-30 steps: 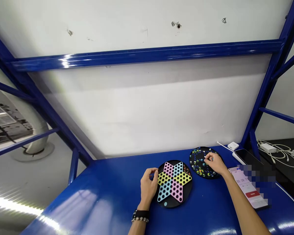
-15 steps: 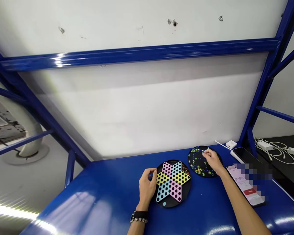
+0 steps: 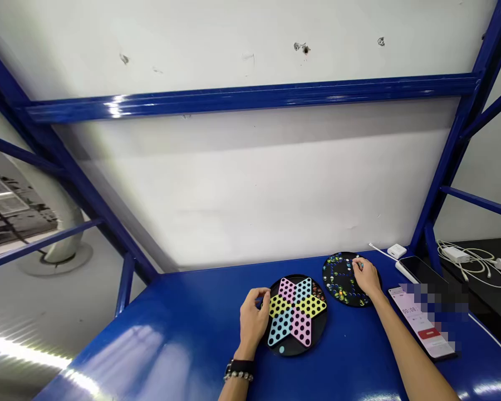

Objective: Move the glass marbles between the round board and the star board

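A Chinese checkers board, a black round tray with a pink, blue and yellow star full of holes, lies on the blue table. My left hand is at its left rim, thumb and index finger closed together there. To the right, a second black round tray carries glass marbles, mostly green and blue ones around a square outline. Above its right part is my right hand, fingers bent and closed, tips down by the marbles; whatever is between them is hidden. Reddish marbles sit in the board's upper right gap.
A phone with a running timer and a dark phone lie right of the marble tray. Beyond them are a white charger and cables. A blue metal frame stands against the white wall.
My right hand has shifted slightly right over the marble tray and its fingers have tipped down. My left hand stays at the board's rim. The whole view has shifted a little.
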Tool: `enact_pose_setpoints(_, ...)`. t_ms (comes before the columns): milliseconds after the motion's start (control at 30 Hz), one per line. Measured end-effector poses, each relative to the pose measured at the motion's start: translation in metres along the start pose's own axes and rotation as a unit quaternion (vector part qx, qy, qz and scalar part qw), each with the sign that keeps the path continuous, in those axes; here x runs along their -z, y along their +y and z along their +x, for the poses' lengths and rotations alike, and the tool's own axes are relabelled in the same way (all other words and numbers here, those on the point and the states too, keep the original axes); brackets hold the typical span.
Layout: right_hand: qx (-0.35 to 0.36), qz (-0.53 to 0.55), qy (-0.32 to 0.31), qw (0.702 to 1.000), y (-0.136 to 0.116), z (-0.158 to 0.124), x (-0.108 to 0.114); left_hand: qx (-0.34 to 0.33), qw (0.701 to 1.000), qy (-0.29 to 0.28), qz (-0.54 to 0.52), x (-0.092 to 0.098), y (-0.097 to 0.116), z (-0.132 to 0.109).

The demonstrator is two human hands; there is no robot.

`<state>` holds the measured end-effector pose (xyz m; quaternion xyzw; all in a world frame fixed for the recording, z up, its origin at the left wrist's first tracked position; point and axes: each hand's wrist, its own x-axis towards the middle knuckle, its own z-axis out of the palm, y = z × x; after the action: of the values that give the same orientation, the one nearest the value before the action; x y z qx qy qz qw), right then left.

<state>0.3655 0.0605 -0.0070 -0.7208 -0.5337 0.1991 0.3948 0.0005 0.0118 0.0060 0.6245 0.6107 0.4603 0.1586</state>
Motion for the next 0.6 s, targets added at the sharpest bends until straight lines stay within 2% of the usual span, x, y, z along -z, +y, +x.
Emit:
enact_pose_setpoints(100, 0.026, -0.12, -0.023, 0.992, -0.003, 0.0, -0.011, 0.001, 1.0, 0.001, 0.002, 0.0, -0.001, 0.0)
enact_pose_setpoints(200, 0.033, -0.197, -0.051, 0.979, -0.006, 0.0, -0.016, 0.003, 1.0, 0.003, 0.003, 0.0, -0.001, 0.0)
enact_pose_setpoints(333, 0.05, -0.167, -0.046, 0.984, -0.008, 0.0, -0.014, 0.002, 1.0, 0.003, 0.001, 0.001, -0.001, 0.0)
enact_pose_setpoints(433, 0.023, -0.023, -0.025, 0.999, -0.013, -0.001, -0.008, -0.004, 1.0, 0.005, 0.003, 0.0, -0.001, 0.001)
enact_pose_setpoints(500, -0.028, 0.145, -0.024, 0.989, -0.019, -0.002, -0.002, -0.004, 1.0, 0.006, 0.007, 0.0, -0.002, 0.001)
enact_pose_setpoints(533, -0.059, 0.244, -0.034, 0.967, -0.022, -0.003, 0.0, -0.004, 1.0, 0.006, 0.008, 0.0, -0.002, 0.001)
enact_pose_setpoints(600, -0.109, 0.432, -0.079, 0.892, -0.03, -0.006, 0.006, -0.002, 1.0, 0.005, 0.007, 0.0, -0.002, 0.001)
